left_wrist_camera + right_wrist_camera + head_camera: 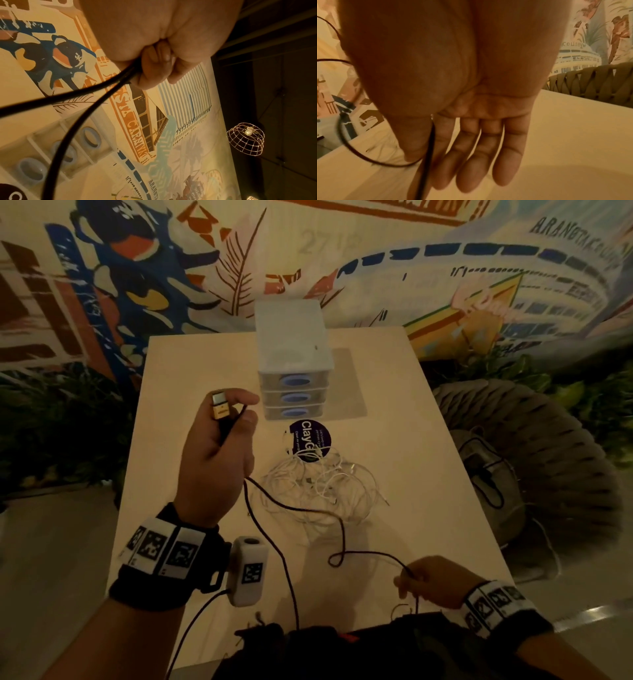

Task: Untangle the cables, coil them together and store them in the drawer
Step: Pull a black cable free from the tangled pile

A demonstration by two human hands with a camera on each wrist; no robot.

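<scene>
My left hand (219, 440) is raised above the table's left side and grips a black cable (274, 542) near its gold plug (219, 405); the left wrist view shows two strands of the black cable (82, 100) leaving my curled fingers (154, 70). The cable loops across the table to my right hand (431, 580) at the front edge, which pinches it between thumb and forefinger; in the right wrist view the other fingers (481, 155) are straight beside the black cable (428, 155). A tangle of white cables (318, 484) lies mid-table. The drawer unit (294, 368) stands behind it, all drawers closed.
A round dark sticker (310, 440) lies between the drawer unit and the white tangle. The pale table (428, 474) has bare surface to the right. A woven grey chair (531, 467) stands off the right edge. A dark bag (342, 652) sits at the near edge.
</scene>
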